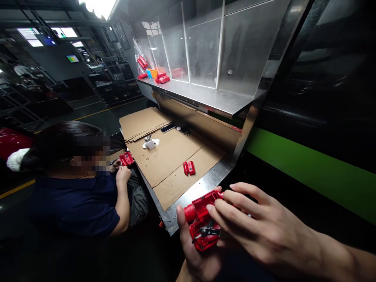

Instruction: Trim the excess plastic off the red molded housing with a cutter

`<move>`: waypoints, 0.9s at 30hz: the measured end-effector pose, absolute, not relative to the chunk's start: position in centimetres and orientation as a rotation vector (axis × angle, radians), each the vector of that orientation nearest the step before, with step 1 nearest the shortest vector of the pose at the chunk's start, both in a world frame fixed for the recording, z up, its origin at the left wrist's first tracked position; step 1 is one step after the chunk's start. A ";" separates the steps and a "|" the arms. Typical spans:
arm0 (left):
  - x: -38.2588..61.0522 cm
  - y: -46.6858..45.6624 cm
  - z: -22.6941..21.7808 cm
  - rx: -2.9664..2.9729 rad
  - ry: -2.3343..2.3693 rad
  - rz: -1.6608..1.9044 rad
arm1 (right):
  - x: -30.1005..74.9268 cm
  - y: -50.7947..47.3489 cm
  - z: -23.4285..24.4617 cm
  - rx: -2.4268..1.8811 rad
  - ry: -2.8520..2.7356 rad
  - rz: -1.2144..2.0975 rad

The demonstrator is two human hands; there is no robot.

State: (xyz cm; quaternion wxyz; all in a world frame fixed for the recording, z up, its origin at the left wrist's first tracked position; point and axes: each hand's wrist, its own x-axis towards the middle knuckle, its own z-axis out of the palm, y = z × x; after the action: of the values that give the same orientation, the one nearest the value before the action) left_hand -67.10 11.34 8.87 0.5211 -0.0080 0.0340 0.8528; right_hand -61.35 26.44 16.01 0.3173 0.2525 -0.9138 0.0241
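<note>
Head view: left hand cupped a red plastic housing from below, thumb up its side; right hand lay over it, fingertips pinching its upper edge. Both hands grasped the part, held in the air just off the near corner of the metal table. Risk: a black clip inside the housing looked loose and could drop to the dark floor if tilted. Cardboard sheets covered the table; a small red piece lay well apart. A seated person's hands held another red part at the left edge. Open room remained mid-table.
</note>
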 end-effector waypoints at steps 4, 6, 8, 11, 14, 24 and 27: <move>-66.8 11.6 8.8 -0.011 -0.066 2.039 | -61.4 26.6 16.0 0.697 -2.408 0.038; -66.7 11.8 8.8 -0.013 -0.129 2.007 | -61.3 26.7 16.0 0.707 -2.413 0.008; -66.7 11.8 8.8 -0.036 -0.179 1.974 | -61.2 26.7 16.1 0.713 -2.428 -0.017; -66.7 11.9 8.9 -0.072 -0.164 1.950 | -61.1 26.5 16.0 0.719 -2.455 0.024; -66.5 12.1 8.7 -0.040 -0.163 1.931 | -61.0 26.4 15.9 0.732 -2.473 0.111; -66.2 12.9 6.6 -0.006 0.341 2.211 | -58.9 27.1 14.3 0.374 -2.412 0.287; -66.2 13.1 5.6 0.053 0.536 2.312 | -58.8 25.3 12.2 0.178 -2.327 0.804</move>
State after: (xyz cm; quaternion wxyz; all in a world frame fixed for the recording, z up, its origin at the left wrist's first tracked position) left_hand -66.18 13.12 5.60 0.3744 0.0209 0.2092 0.9031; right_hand -58.81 25.34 12.22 0.3301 0.0682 -0.8899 0.3073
